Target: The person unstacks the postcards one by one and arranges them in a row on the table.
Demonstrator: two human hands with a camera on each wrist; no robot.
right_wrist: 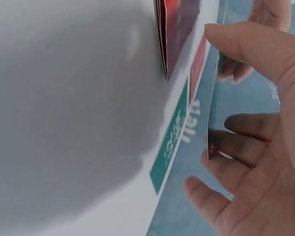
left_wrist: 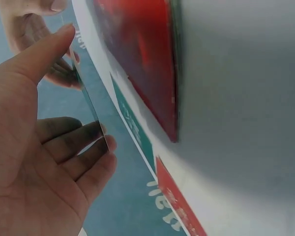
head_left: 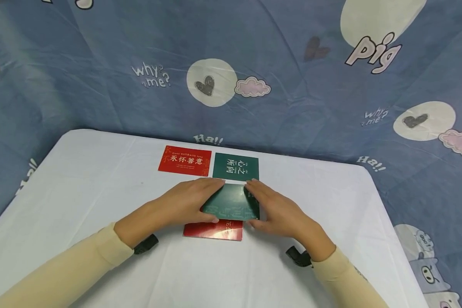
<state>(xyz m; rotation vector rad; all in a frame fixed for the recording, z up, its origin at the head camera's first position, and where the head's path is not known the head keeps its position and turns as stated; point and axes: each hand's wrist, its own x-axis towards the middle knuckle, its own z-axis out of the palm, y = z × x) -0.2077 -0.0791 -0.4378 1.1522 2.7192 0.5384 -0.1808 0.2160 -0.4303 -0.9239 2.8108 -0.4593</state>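
Observation:
A green card (head_left: 231, 203) is held level by both hands, raised above the table. My left hand (head_left: 182, 201) grips its left end, thumb at the near edge and fingers at the far edge. At the other end, my right hand (head_left: 282, 211) grips it the same way. Beneath lies a small stack topped by a red card (head_left: 211, 230), partly hidden by the green one. Both wrist views show a gap between the held card (left_wrist: 91, 105) and the stack (right_wrist: 179, 34). Only a thin side of the held card appears there.
Behind the hands, a red card (head_left: 185, 161) with white characters and a green card (head_left: 236, 167) lie side by side near the far edge of the white table (head_left: 100, 171). A blue patterned cloth (head_left: 254, 119) hangs behind. Black pieces (head_left: 146, 244) sit at both wrists.

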